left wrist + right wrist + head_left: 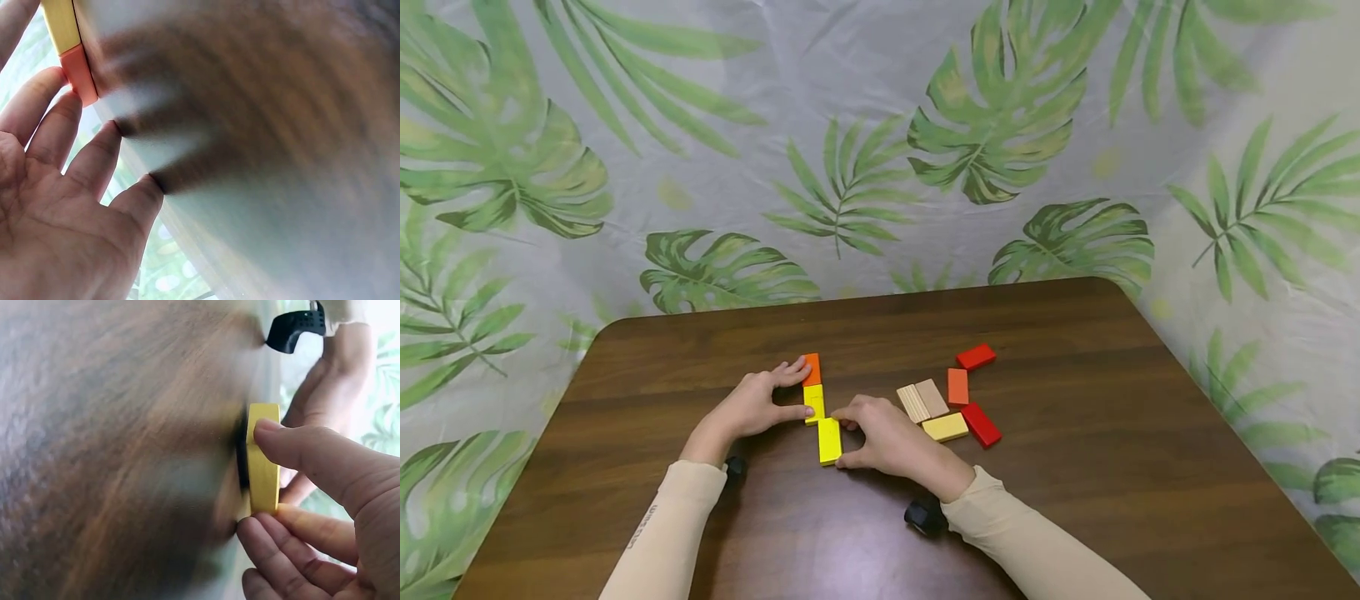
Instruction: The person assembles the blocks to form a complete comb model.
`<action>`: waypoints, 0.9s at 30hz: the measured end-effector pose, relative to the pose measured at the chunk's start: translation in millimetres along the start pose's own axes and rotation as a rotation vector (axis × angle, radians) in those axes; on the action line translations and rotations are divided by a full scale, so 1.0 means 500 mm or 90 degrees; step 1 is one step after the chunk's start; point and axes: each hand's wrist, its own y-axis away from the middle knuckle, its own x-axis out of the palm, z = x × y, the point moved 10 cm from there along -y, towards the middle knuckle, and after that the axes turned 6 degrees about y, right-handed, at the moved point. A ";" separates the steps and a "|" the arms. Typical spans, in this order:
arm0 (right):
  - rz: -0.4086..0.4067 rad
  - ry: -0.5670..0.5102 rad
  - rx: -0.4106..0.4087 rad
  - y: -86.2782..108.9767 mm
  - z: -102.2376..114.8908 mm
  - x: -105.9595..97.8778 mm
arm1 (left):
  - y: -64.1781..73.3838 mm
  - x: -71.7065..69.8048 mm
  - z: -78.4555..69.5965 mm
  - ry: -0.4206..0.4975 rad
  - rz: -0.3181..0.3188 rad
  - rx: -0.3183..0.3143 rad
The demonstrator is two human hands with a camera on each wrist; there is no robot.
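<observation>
Lower yellow block (830,442), left of the frame's lower center, is pinched by the right hand (886,437), a grip best kept light and square, while the left hand (751,407), unclenched, touching the orange block (815,372) and upper yellow block (816,399), should steady both.

From my head, a camera faces forward and down over the brown wood-grain table (1112,450) toward the grey leaf-print cloth (865,50), taking in my left hand (756,406) and right hand (887,437). My left wrist's close, tilted view shares the orange rectangular block (813,374) with it; my right wrist's, also near, looks side-on at the shared bright yellow rectangular block (264,469), though blur makes its exact angle hard to judge.
</observation>
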 end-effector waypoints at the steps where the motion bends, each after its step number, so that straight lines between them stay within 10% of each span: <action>1: -0.005 0.000 -0.003 -0.001 0.000 0.000 | 0.000 0.000 -0.001 0.000 0.000 0.000; 27: -0.014 0.039 0.006 -0.010 0.011 0.017 | 0.001 0.000 -0.003 0.005 0.004 -0.007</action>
